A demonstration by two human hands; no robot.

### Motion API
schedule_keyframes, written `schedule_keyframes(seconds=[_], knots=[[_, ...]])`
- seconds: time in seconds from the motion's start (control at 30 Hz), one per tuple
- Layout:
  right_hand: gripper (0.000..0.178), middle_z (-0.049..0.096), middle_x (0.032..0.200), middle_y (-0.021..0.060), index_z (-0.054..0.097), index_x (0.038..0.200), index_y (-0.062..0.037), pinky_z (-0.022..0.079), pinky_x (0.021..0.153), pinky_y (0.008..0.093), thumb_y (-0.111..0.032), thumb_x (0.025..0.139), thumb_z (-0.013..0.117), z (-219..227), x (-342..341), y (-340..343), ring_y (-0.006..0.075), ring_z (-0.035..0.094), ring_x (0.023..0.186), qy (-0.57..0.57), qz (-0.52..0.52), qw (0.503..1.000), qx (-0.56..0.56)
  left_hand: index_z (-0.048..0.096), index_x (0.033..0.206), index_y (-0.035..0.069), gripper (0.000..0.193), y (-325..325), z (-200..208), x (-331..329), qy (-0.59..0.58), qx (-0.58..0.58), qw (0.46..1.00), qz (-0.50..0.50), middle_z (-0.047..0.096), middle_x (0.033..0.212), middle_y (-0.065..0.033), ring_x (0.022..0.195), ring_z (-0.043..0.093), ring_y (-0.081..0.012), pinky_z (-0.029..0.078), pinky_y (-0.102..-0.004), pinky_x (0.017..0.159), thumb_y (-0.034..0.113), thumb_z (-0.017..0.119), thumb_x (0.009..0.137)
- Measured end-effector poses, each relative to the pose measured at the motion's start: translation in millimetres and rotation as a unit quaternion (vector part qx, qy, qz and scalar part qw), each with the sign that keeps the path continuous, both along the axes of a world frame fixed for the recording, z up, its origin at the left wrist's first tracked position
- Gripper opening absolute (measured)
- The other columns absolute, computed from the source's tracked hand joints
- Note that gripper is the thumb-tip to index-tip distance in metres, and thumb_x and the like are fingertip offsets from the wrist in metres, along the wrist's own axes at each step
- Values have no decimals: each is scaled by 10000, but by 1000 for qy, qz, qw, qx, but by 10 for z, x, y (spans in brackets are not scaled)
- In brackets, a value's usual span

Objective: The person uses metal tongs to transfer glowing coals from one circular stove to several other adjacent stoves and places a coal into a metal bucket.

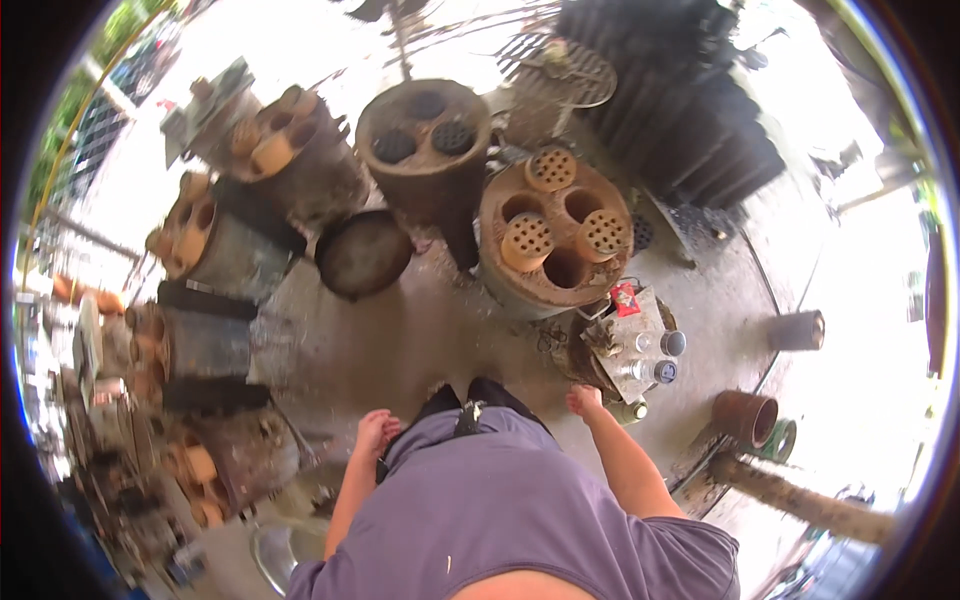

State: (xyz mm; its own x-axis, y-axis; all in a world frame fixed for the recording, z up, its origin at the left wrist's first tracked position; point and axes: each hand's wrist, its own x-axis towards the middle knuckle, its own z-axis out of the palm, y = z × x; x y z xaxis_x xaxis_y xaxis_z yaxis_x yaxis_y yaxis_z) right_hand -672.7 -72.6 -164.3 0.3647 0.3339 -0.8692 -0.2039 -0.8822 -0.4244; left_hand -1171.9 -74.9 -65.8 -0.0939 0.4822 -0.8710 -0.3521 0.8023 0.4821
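My left hand hangs at my left side near the hip, fingers loosely bent, with nothing visible in it. Held out at my right side, my right hand also has loosely bent fingers and shows nothing in them. It is nearest to a low stand with a pale board on top. On or beside that board are a red packet and clear jars with dark lids. Ahead stands a large round clay stove, with several perforated clay cylinders sitting on its top among open holes.
Another round stove holds black perforated briquettes. A dark round pan lies on the concrete floor. More metal-sided stoves line the left. Dark corrugated sheets stand far right; a rusty cylinder and wooden log lie right.
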Motion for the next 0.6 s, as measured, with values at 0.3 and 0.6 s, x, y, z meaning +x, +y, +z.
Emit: schedule_keyframes(seconds=[0.3,0.6], knots=[[314,600,823,107,480,1063,-73,494,521,317,-165,774,562,551,-1070,-1133,203,590,622,35,-184,982,8,536,943,62,132,1292,44,-268,20,43,974,-222,619,781,-86,631,594,-146,480,-239,529,110,492,828],[528,548,1137,169,560,1127,-71,369,941,325,-458,770,514,519,-2359,-3033,259,513,1075,-44,-67,995,-67,540,690,83,168,1562,-229,416,47,70,883,-462,586,639,-18,552,561,-95,428,-200,461,195,623,784]])
